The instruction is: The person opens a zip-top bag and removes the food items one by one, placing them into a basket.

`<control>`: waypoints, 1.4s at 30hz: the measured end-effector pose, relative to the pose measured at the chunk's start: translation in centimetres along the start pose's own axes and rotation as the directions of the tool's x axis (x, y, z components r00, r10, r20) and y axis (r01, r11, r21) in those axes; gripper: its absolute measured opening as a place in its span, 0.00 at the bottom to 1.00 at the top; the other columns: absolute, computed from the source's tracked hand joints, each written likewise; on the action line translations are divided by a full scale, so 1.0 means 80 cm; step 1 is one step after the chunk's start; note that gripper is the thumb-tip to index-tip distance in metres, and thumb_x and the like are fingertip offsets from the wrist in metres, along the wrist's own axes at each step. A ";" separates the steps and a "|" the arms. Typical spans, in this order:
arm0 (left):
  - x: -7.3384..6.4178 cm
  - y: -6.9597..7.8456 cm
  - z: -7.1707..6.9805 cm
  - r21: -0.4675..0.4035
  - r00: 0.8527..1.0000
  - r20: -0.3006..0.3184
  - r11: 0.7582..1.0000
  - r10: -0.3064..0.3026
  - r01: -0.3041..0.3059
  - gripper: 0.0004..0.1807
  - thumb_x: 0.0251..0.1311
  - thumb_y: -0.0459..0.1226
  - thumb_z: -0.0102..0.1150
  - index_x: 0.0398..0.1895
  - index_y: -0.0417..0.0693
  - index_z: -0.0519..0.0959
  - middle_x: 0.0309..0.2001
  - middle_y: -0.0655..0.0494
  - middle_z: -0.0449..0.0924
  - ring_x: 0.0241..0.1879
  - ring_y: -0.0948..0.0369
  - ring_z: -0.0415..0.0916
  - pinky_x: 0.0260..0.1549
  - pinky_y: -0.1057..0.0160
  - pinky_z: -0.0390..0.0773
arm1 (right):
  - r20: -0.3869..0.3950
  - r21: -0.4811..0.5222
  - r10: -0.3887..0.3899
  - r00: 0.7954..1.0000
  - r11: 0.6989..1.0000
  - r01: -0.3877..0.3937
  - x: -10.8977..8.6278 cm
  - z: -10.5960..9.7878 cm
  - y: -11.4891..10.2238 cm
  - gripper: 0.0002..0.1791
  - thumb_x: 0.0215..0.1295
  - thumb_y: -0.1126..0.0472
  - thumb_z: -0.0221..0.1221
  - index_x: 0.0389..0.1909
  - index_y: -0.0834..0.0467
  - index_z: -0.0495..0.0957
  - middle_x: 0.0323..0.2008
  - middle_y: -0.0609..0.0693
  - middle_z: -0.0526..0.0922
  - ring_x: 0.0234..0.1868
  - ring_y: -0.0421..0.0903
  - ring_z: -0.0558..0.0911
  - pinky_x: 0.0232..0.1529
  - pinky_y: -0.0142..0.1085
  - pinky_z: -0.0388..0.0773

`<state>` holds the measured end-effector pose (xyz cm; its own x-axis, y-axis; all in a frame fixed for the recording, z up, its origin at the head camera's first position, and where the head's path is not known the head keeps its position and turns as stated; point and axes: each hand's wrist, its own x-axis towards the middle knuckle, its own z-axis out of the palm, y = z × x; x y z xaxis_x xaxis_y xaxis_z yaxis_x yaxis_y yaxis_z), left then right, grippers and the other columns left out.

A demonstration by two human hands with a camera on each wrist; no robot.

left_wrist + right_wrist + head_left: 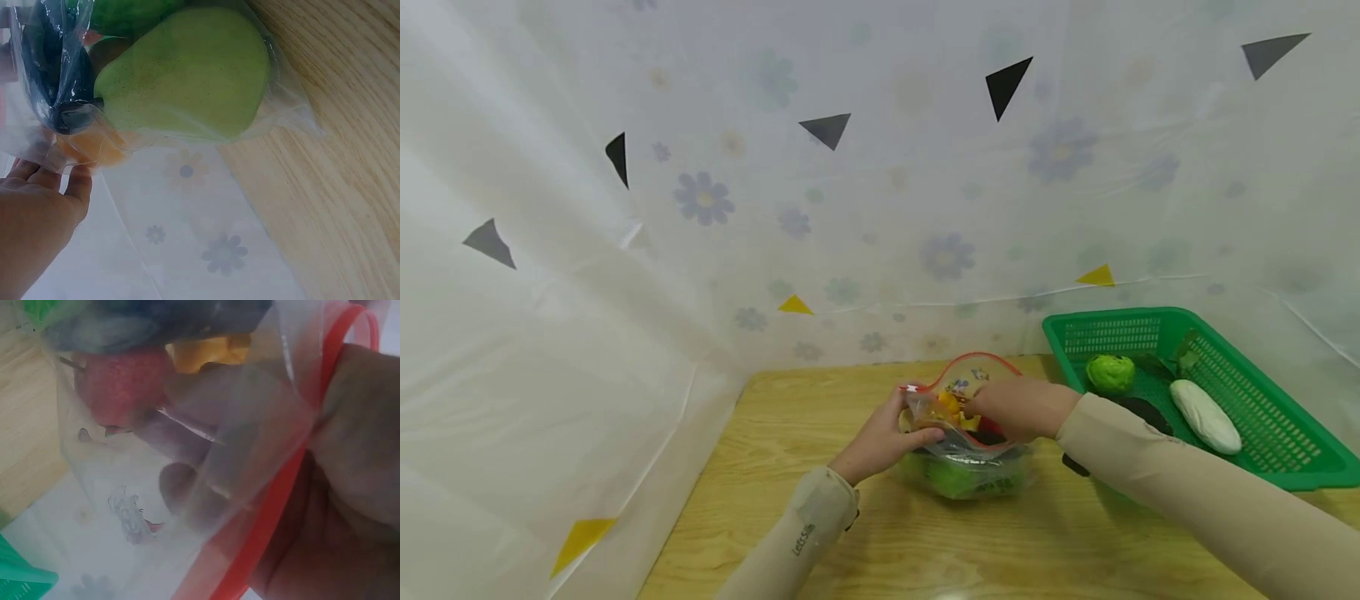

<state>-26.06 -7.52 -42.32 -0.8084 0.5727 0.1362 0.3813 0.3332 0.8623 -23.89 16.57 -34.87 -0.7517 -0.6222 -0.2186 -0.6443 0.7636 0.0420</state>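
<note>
A clear zip bag (977,477) with a red zip edge stands on the table, its mouth gaping upward. My left hand (883,437) pinches the bag's left edge near the white slider, thumb in front. My right hand (1018,407) reaches through the mouth. Its fingers lie inside beside a red round fruit (122,387) with a stem, close to a yellow piece (949,406); no object shows clearly held. Through the plastic appear a green pear-shaped fruit (187,75), a dark glossy long item (53,69) and an orange item (94,145).
At the right stands a green plastic basket (1262,381) holding a green leafy-looking round vegetable (1110,373), a white long vegetable (1206,417) and a dark item (1146,414) partly behind the right sleeve. The wooden table (775,433) meets a flowered sheet (880,208) behind.
</note>
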 end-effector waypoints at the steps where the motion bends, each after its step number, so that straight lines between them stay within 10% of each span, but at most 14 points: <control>1: 0.000 0.000 0.000 0.002 1.000 0.001 1.000 0.002 -0.002 0.29 0.64 0.52 0.66 0.65 0.71 0.66 0.61 0.67 0.73 0.59 0.62 0.72 0.56 0.53 0.74 | 0.001 -0.005 -0.004 1.000 1.000 0.004 0.002 0.002 0.001 0.22 0.61 0.74 0.66 0.56 0.54 0.82 0.49 0.52 0.86 0.47 0.49 0.85 0.47 0.43 0.84; 17: 0.001 0.003 0.002 -0.022 1.000 0.021 1.000 -0.016 0.017 0.32 0.65 0.49 0.66 0.68 0.71 0.62 0.60 0.64 0.74 0.54 0.61 0.75 0.46 0.58 0.79 | -0.054 -0.141 -0.036 0.998 0.990 0.028 0.014 0.031 0.008 0.08 0.59 0.64 0.71 0.29 0.51 0.80 0.29 0.45 0.80 0.30 0.44 0.79 0.38 0.39 0.82; 26: 0.000 0.006 0.005 -0.042 0.999 0.027 0.998 -0.037 0.038 0.31 0.66 0.49 0.65 0.68 0.72 0.61 0.59 0.65 0.74 0.51 0.60 0.75 0.43 0.57 0.79 | -0.140 -0.226 -0.061 0.988 0.974 0.028 0.006 0.033 0.011 0.08 0.58 0.62 0.72 0.34 0.54 0.82 0.33 0.48 0.80 0.29 0.46 0.80 0.33 0.40 0.82; 33: 0.000 0.004 0.005 -0.039 0.999 0.021 0.999 -0.024 0.025 0.31 0.66 0.50 0.64 0.69 0.71 0.62 0.60 0.66 0.73 0.50 0.59 0.74 0.42 0.57 0.78 | -0.191 -0.134 -0.032 0.981 0.991 0.006 -0.015 0.020 0.011 0.27 0.48 0.60 0.79 0.50 0.55 0.81 0.44 0.51 0.81 0.31 0.44 0.81 0.29 0.39 0.83; 42: 0.000 0.000 0.001 -0.031 1.000 0.007 0.999 -0.011 0.012 0.28 0.65 0.52 0.64 0.66 0.70 0.65 0.59 0.66 0.72 0.51 0.60 0.73 0.47 0.55 0.76 | -0.377 -0.019 -0.026 0.926 1.000 0.020 -0.054 -0.004 0.021 0.30 0.57 0.56 0.74 0.61 0.52 0.77 0.56 0.51 0.81 0.43 0.46 0.86 0.41 0.41 0.86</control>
<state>-25.99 -7.48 -42.39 -0.8096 0.5740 0.1229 0.3577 0.3164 0.8786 -21.77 20.47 -33.51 -0.7324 -0.6608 0.1644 -0.6618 0.7476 0.0565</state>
